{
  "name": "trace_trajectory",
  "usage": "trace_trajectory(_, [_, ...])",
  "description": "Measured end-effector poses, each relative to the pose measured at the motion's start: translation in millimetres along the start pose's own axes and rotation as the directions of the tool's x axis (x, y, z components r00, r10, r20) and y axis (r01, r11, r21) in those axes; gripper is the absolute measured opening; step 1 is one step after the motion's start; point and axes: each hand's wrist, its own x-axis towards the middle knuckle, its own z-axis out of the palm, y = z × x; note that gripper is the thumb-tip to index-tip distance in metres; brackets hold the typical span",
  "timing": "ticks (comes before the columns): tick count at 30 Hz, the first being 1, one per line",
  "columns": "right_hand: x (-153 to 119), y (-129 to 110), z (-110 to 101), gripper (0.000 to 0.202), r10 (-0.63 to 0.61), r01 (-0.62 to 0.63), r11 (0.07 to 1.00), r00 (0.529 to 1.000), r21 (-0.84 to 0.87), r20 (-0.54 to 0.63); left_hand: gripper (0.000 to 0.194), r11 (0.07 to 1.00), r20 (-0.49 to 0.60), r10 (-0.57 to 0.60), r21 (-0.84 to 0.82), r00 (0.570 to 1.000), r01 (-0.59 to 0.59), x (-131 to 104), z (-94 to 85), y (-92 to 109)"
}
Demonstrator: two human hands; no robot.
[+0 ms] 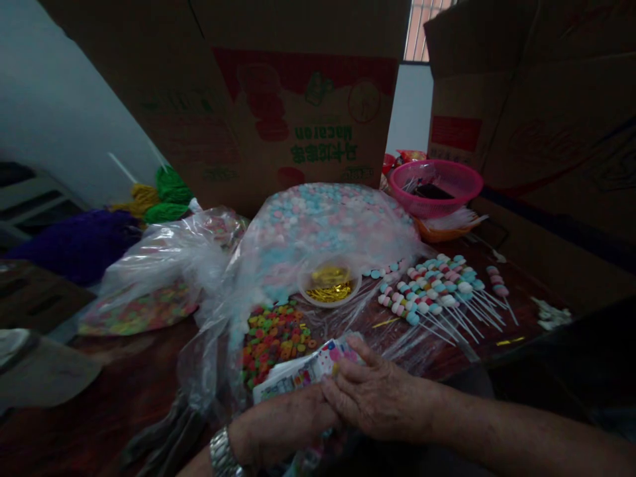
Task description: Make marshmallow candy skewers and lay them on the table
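Observation:
A stack of printed plastic packets (303, 372) lies at the lower middle, with my right hand (375, 391) over its right end, fingers bent and close together against it. My left hand (298, 414), with a metal watch at the wrist, crosses below the packets; its fingers are hidden behind my right hand. Ring-shaped colourful candies (278, 338) lie just beyond the packets. Further back, a small clear bowl (330, 297) holds gold twist ties. To the right are several skewers of pastel marshmallows (440, 288).
A large clear bag of pastel marshmallows (322, 222) fills the middle back. Another clear bag (163, 278) stands left. A pink basket (437, 189) is at the back right. Tall cardboard boxes (308, 99) rise behind. A dark glove (166, 430) lies at the front left.

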Motion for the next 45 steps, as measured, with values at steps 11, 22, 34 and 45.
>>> trace_trajectory(11, [7.3,-39.6,54.5,0.026,0.358,-0.627,-0.102,0.701,0.772,0.617,0.019,0.767,-0.206,0.222,0.64,0.953,-0.041,-18.6,16.3,-10.3])
trace_trajectory(22, [105.9,130.8,30.2,0.019,0.673,-0.808,0.55,0.579,0.212,0.461,0.024,0.832,-0.601,-0.456,-0.549,0.656,0.075,-25.4,25.7,-20.7])
trace_trajectory(34, [108.7,159.1,35.1,0.023,0.633,-0.768,0.64,0.528,0.001,0.567,0.026,0.316,-0.394,-0.734,-0.919,0.554,-0.235,-25.0,5.7,-21.8])
trace_trajectory(45, [73.1,84.6,2.3,0.026,0.577,-0.688,0.571,0.725,0.448,0.377,0.025,0.286,-0.383,-0.743,-0.923,0.549,-0.256,-21.1,4.2,-16.5])
